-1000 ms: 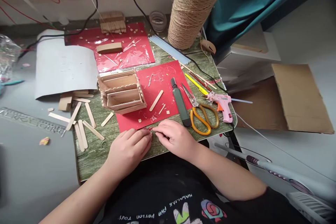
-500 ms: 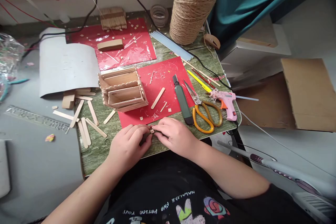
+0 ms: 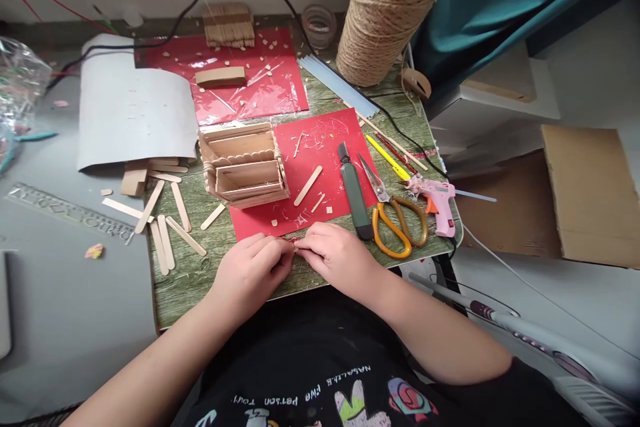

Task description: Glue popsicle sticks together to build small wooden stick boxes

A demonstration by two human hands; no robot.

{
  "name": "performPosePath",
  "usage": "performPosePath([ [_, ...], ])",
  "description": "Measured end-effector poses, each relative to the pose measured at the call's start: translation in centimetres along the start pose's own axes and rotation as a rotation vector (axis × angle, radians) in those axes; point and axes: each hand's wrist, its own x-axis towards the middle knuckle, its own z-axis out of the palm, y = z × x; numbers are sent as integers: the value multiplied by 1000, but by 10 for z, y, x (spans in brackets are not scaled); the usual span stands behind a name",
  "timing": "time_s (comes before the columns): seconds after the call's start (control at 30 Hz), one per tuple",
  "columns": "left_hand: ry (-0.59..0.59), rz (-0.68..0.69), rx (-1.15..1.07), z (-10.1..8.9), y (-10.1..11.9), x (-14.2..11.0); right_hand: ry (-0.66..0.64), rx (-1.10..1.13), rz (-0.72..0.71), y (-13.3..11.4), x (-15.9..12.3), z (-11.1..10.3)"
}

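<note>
My left hand (image 3: pixel 250 273) and my right hand (image 3: pixel 336 257) meet fingertip to fingertip at the near edge of a red sheet (image 3: pixel 320 147) on a wood-grain board (image 3: pixel 200 280). Both pinch a tiny piece between them, too small to name. Just beyond the hands stands an open-topped box of craft sticks (image 3: pixel 245 163). A single loose craft stick (image 3: pixel 308 185) lies on the red sheet, with small chips around it.
Right of the hands lie a green utility knife (image 3: pixel 353 192), orange-handled scissors (image 3: pixel 395 220) and a pink glue gun (image 3: pixel 436 199). Several loose sticks (image 3: pixel 167 227) lie to the left. A twine cone (image 3: pixel 390 13), glue sticks (image 3: pixel 337 85), grey paper (image 3: pixel 133 113) and another red sheet (image 3: pixel 235 80) sit behind.
The hands stay pinched together at the red sheet's near edge, with small finger movements. The view has shifted, so everything sits slightly further right in the picture.
</note>
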Motion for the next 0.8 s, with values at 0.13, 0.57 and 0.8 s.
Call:
performPosePath([
  [0.13,-5,-13,-29,0,-1,1,-18,15,36,-2,1,-2],
  [0.57,16,-31,-35,0,-3,-7,-40,-17,-43,5,3,-8],
  [0.8,22,-49,-46,-1,-4,-2,-64,2,-15,5,4,-9],
])
